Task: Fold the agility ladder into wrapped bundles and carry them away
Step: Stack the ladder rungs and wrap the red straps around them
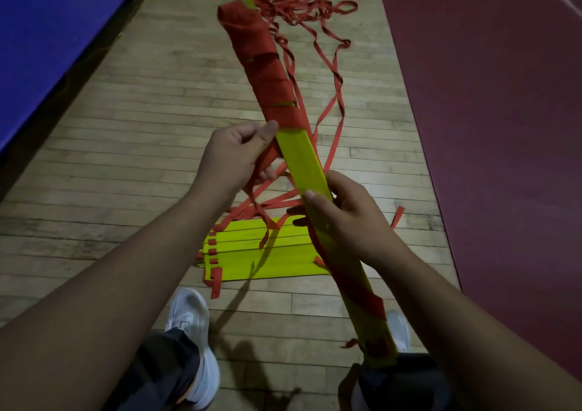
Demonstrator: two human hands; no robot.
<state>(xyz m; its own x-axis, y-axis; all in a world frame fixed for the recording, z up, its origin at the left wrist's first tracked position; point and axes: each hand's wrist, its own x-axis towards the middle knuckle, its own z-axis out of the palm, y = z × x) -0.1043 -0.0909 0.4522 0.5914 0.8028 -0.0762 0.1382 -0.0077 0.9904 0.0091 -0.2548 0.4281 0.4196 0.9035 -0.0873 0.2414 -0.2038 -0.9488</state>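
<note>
A long bundle of yellow ladder rungs [307, 161] slants from my lap up and away, its far half wound in red strap [261, 64]. My right hand [340, 212] grips the bundle around its bare yellow middle. My left hand [239, 155] is closed on the red strap at the edge of the wrapped part. Loose red strap [330, 102] trails from the bundle to a tangled heap on the floor. A second stack of yellow rungs [267, 253] lies flat on the floor below my hands.
The wooden floor [141, 158] runs between a blue mat [47, 32] on the left and a dark red mat [504, 127] on the right. My white shoes [192, 332] stand at the bottom, close to the floor stack.
</note>
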